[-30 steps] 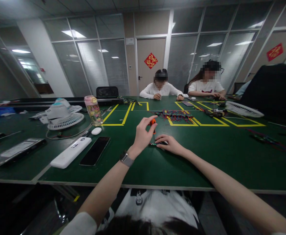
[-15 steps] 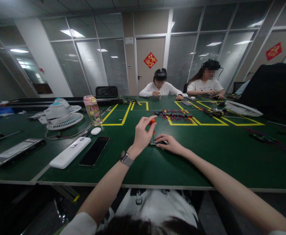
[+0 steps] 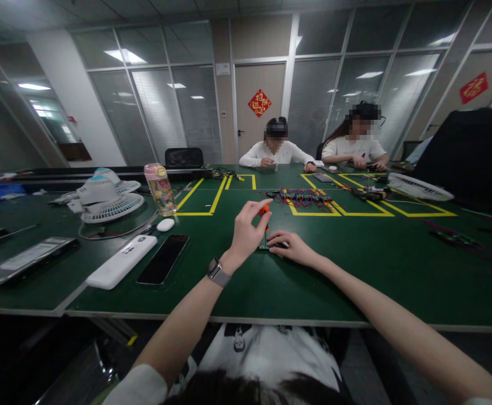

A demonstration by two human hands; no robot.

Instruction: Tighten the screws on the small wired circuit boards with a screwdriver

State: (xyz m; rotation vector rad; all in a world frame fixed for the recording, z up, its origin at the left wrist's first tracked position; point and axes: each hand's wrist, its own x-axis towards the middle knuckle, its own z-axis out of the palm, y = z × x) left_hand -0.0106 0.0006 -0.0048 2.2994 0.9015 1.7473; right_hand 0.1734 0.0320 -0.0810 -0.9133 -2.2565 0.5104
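My left hand [image 3: 248,228] is closed on the orange handle of a screwdriver [image 3: 265,210], which it holds upright. The thin shaft points down at a small green circuit board [image 3: 263,247] on the table. My right hand [image 3: 293,248] rests on the table just right of the shaft, its fingers pinching the board's edge. Part of the board is hidden under those fingertips. Past my hands lies a bundle of circuit boards with red and blue wires [image 3: 302,196].
On the green table [image 3: 212,298], a black phone [image 3: 163,260], white power bank [image 3: 122,261], bottle [image 3: 160,191] and small fans [image 3: 111,207] stand left. More wired boards [image 3: 456,239] lie right. Two people sit across the table, one with a hand [image 3: 310,167] on it.
My left hand and the screwdriver handle have shifted very slightly, and the shaft stands a little differently. My right hand stays in place on the board.
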